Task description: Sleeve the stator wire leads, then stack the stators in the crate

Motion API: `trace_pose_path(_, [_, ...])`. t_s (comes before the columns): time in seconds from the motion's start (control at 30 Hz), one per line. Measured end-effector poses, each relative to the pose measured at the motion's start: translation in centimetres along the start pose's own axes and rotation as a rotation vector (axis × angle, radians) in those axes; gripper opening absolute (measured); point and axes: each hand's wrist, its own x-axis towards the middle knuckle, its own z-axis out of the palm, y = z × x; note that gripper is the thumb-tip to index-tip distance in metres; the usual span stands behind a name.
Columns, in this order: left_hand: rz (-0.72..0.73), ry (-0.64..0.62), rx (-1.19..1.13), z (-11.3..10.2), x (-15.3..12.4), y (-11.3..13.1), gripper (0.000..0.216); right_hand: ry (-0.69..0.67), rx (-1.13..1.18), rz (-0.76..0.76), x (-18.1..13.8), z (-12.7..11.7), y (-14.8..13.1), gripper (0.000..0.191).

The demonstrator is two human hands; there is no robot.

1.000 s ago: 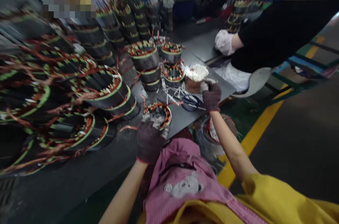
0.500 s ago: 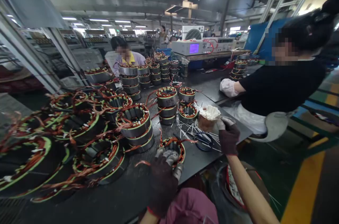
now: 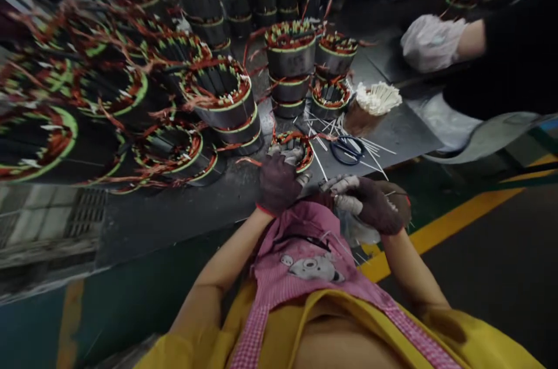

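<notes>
A small motor stator (image 3: 297, 147) with copper windings and a green rim lies flat near the front edge of the dark table (image 3: 183, 206). My left hand (image 3: 280, 177), in a dark glove, is closed over its near rim. My right hand (image 3: 365, 201), also gloved, hovers just off the table's edge by my lap, fingers pinched together on thin white strips. A cup of white strips (image 3: 374, 103) stands behind the stator, with loose strips and blue-handled scissors (image 3: 346, 149) scattered between.
Stacks of wound stators (image 3: 222, 96) crowd the table's left and back. A co-worker in black with a white glove (image 3: 429, 40) leans on the far right of the table. A yellow floor line (image 3: 453, 218) runs at the right.
The view has swung down from the hall to the table and my lap. My right hand has come back from the cup of strips to the table's edge. My left hand stays on the stator.
</notes>
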Motion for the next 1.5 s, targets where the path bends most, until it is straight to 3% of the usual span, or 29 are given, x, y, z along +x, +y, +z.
trace_pose_path(0.07, [-0.021,-0.055,0.015,-0.1,0.0,-0.1,0.048,-0.049,0.026,0.099,-0.9,0.0,0.3,0.021])
trace_pose_path(0.17, [-0.046,-0.084,0.014,-0.5,0.1,0.1,0.047,-0.092,0.025,0.18,-1.9,0.1,0.7,0.026])
trace_pose_path(0.43, [-0.003,0.01,-0.046,0.1,-0.1,-0.3,0.044,-0.113,0.077,0.189,-2.3,0.3,1.3,0.029])
trace_pose_path(0.67, [-0.082,0.031,-0.111,0.2,-0.4,-0.6,0.048,0.175,0.115,0.096,2.9,2.9,3.3,0.041])
trace_pose_path(0.87, [-0.215,0.213,-0.186,1.2,-0.7,0.6,0.051,0.173,0.01,0.085,4.1,3.1,4.2,0.041])
trace_pose_path(0.93, [-0.25,0.205,-0.218,1.5,-0.5,0.8,0.044,0.213,-0.034,0.057,4.1,2.9,4.2,0.038])
trace_pose_path(1.07, [-0.12,0.244,-0.335,1.5,0.0,0.8,0.008,0.256,-0.156,-0.037,4.8,2.7,4.0,0.032])
trace_pose_path(1.17, [-0.07,0.285,-0.389,1.4,0.1,0.7,0.005,0.221,-0.168,-0.071,5.1,2.7,3.8,0.033])
trace_pose_path(1.3, [-0.119,0.205,-0.365,1.2,0.2,0.7,0.004,0.219,-0.159,-0.065,5.2,2.9,3.7,0.035])
trace_pose_path(1.5, [-0.178,-0.023,-0.269,0.1,0.2,0.3,0.008,0.224,-0.455,0.081,6.2,2.3,4.2,0.026])
